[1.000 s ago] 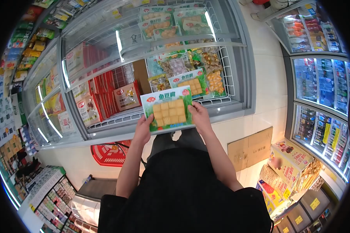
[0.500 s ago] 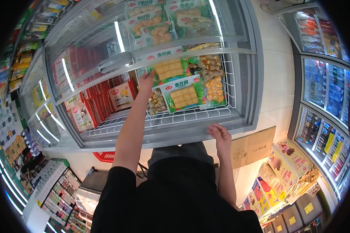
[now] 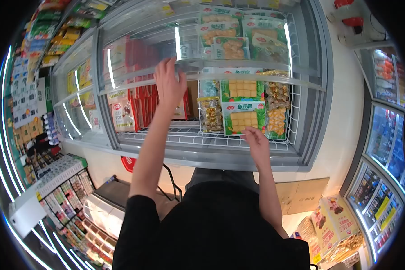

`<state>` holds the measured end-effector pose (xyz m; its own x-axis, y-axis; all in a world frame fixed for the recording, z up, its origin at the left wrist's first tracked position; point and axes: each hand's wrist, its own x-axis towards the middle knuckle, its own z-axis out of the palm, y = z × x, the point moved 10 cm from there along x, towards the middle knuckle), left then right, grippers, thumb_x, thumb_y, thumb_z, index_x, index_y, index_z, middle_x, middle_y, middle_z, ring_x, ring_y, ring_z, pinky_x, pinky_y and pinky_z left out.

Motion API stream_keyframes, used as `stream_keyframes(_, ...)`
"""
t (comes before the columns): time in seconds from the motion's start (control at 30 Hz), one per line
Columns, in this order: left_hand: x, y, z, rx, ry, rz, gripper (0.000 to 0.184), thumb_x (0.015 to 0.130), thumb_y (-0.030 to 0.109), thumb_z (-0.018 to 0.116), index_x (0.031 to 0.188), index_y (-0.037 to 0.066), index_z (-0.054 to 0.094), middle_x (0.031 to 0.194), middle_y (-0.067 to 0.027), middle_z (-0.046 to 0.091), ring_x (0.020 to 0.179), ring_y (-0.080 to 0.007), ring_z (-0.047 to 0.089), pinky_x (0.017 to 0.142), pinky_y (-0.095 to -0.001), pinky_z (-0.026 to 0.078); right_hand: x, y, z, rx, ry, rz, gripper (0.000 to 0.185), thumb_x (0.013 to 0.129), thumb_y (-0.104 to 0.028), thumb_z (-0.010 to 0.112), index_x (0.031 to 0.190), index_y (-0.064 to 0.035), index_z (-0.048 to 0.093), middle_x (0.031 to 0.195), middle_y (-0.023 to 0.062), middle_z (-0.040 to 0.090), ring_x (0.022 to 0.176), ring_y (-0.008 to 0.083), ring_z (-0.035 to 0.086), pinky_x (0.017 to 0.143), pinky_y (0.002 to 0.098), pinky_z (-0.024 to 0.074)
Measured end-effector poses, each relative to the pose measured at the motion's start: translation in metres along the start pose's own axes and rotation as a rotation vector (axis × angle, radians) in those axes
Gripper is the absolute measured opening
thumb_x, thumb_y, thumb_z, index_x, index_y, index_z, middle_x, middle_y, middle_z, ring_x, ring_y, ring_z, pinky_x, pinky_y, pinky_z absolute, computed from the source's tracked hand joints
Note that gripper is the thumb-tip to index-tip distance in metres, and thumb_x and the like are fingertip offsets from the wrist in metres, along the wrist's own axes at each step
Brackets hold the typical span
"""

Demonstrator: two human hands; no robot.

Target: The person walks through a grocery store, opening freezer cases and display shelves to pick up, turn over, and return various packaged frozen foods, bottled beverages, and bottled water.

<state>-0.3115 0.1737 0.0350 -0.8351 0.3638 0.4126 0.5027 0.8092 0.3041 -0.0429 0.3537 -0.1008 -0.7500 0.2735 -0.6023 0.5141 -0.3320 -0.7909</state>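
At the sliding glass lid (image 3: 279, 76) of a chest freezer, my left hand (image 3: 170, 85) is raised with thumb and fingers apart. Its fingers overlap the left part of the lid's grey handle (image 3: 191, 67); whether they press on it I cannot tell. My right hand (image 3: 257, 140) hovers low over the freezer's front, fingers loosely bent and apart, holding nothing visible. Its fingertips overlap the lower right corner of a green-and-white fish tofu packet (image 3: 244, 118); contact is unclear. Another fish tofu packet (image 3: 240, 87) lies just behind it.
Red packets (image 3: 123, 114) stand in the left wire compartment. Gold-wrapped bags (image 3: 210, 114) and a bag of orange pieces (image 3: 276, 121) flank the tofu. A red basket (image 3: 128, 163) is below the freezer's front edge. Upright glass-door coolers (image 3: 387, 130) stand at right.
My left hand has left the fish tofu packet and moved up to the lid handle. My right hand has come forward over the freezer's front. The front packet lies straighter, and the view has shifted.
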Motion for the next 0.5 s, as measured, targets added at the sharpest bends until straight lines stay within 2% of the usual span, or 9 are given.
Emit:
stream_keyframes(0.07,0.003,-0.037,0.038,0.111,-0.331,-0.034,0.028,0.077,0.008,0.058,0.104,0.002,0.057,0.104,-0.0149,0.056,0.097,-0.0349,0.051,0.087,-0.0464,0.04,-0.003,-0.006,0.012,-0.007,-0.032,-0.023,0.026,0.093,-0.012,0.052,0.113,0.0042,0.054,0.1,0.0122,0.064,0.089,0.017,0.063,0.082,0.0269,0.0479)
stream_keyframes(0.17,0.002,-0.044,0.04,-0.039,-0.315,-0.044,0.022,0.077,0.013,0.061,0.096,0.003,0.059,0.1,-0.0134,0.058,0.098,-0.0331,0.052,0.085,-0.0455,0.042,-0.014,0.004,0.025,-0.037,-0.082,-0.053,0.026,0.092,-0.011,0.052,0.113,0.004,0.054,0.099,0.011,0.065,0.089,0.0166,0.063,0.08,0.0267,0.0476)
stream_keyframes(0.23,-0.013,-0.039,0.037,-0.03,-0.31,-0.069,0.021,0.076,0.014,0.062,0.094,0.004,0.059,0.099,-0.0131,0.057,0.098,-0.0325,0.052,0.084,-0.0446,0.043,-0.022,0.0,0.025,-0.083,-0.043,-0.076,0.025,0.09,-0.007,0.052,0.111,0.0067,0.055,0.097,0.0126,0.065,0.085,0.0149,0.063,0.077,0.026,0.0486)
stream_keyframes(0.37,-0.066,-0.033,0.018,-0.027,-0.323,-0.103,0.021,0.075,0.014,0.065,0.093,0.004,0.059,0.096,-0.0139,0.058,0.094,-0.0339,0.054,0.08,-0.0448,0.046,-0.039,-0.007,0.051,-0.25,-0.009,-0.197,0.028,0.089,-0.01,0.055,0.113,0.0046,0.055,0.094,0.013,0.066,0.083,0.0155,0.063,0.074,0.0273,0.0492)
stream_keyframes(0.43,-0.103,-0.033,0.012,-0.118,-0.348,-0.099,0.017,0.075,0.015,0.065,0.089,0.007,0.06,0.095,-0.0101,0.056,0.096,-0.029,0.053,0.081,-0.0436,0.044,-0.046,-0.027,0.087,-0.514,-0.005,-0.311,0.036,0.087,-0.012,0.057,0.119,0.0012,0.051,0.107,0.0161,0.062,0.08,0.0183,0.063,0.073,0.0276,0.0493)
stream_keyframes(0.47,-0.12,-0.03,0.007,-0.116,-0.345,-0.085,0.017,0.074,0.014,0.064,0.089,0.008,0.06,0.094,-0.0091,0.056,0.096,-0.0282,0.053,0.08,-0.0432,0.043,-0.049,-0.036,0.107,-0.52,-0.015,-0.329,0.036,0.087,-0.012,0.057,0.119,0.0012,0.051,0.107,0.0161,0.062,0.08,0.0183,0.063,0.073,0.0276,0.0493)
stream_keyframes(0.5,-0.14,-0.027,0.0,-0.115,-0.345,-0.077,0.016,0.074,0.014,0.063,0.088,0.008,0.06,0.093,-0.0082,0.056,0.095,-0.0273,0.053,0.079,-0.0428,0.043,-0.057,-0.049,0.129,-0.542,-0.01,-0.397,0.04,0.085,-0.01,0.057,0.124,-0.0003,0.048,0.116,0.016,0.057,0.081,0.0193,0.063,0.073,0.028,0.049)
